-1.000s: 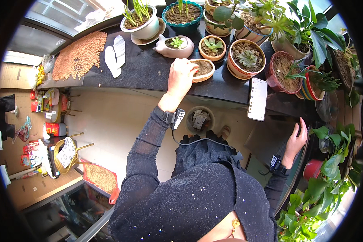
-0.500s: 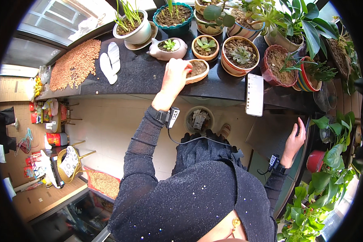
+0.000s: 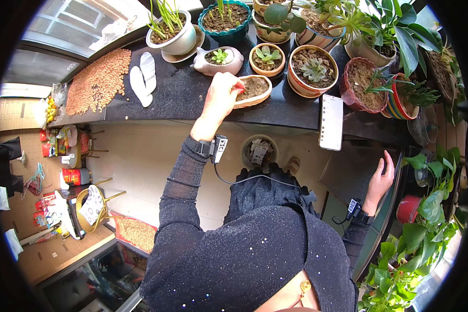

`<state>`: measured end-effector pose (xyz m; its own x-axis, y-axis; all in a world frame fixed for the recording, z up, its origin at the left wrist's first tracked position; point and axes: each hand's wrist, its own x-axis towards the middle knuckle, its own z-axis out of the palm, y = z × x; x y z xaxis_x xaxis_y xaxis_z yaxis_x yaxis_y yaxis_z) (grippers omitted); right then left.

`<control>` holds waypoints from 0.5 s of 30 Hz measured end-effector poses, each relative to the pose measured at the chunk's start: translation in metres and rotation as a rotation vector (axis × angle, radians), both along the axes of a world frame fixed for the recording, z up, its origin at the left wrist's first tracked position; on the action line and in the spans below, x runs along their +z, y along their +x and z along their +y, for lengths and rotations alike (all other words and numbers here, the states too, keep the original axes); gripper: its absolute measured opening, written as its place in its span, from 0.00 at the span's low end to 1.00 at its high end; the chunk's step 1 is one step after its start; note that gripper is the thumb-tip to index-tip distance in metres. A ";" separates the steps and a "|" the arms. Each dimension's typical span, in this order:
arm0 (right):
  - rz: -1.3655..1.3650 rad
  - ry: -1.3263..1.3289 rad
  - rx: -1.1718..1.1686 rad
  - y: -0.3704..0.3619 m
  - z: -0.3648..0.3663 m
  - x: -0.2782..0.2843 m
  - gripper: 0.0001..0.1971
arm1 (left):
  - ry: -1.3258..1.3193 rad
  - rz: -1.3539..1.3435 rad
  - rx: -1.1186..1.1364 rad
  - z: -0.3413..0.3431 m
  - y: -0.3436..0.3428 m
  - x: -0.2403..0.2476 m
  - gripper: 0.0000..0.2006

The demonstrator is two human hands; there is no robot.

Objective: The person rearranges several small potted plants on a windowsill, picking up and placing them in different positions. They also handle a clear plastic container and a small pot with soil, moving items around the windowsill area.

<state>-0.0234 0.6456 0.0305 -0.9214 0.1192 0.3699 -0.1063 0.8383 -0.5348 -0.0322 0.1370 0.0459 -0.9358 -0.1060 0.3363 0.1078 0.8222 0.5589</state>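
Observation:
My left hand (image 3: 221, 98) is at the left end of a shallow oval pot (image 3: 260, 100) filled with brown soil. Its fingers are bent together over the rim at the soil; whatever they may hold is too small or hidden to make out. Behind that hand stands an animal-shaped grey pot (image 3: 233, 63) with a small green succulent. A round pot with a pale succulent (image 3: 267, 54) is just behind the oval one. My right hand (image 3: 381, 179) hangs off to the right, fingers apart and holding nothing, below the counter's front edge.
A phone (image 3: 331, 122) lies at the counter's front edge. To the left are a pair of white gloves (image 3: 142, 80) and a spread of brown pellets (image 3: 99, 83). Several potted plants line the back and right. A bucket (image 3: 260, 151) stands on the floor below.
The fingers of my left hand have drawn in and shifted slightly left at the oval pot. My right hand stays about where it was. The whole view has shifted a little.

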 end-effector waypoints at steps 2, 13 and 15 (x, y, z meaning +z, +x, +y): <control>-0.004 -0.008 0.002 -0.001 0.000 -0.001 0.14 | -0.006 0.018 -0.009 0.001 0.000 0.001 0.05; -0.024 -0.068 0.023 -0.004 -0.010 -0.003 0.13 | 0.028 0.024 0.005 -0.006 0.007 -0.004 0.07; -0.027 -0.055 0.035 -0.005 -0.011 -0.004 0.13 | 0.084 0.026 0.021 -0.006 0.008 -0.005 0.07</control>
<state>-0.0280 0.6344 0.0262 -0.9349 0.1059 0.3388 -0.1201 0.8038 -0.5827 -0.0247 0.1315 0.0406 -0.9243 -0.1540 0.3493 0.1065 0.7747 0.6233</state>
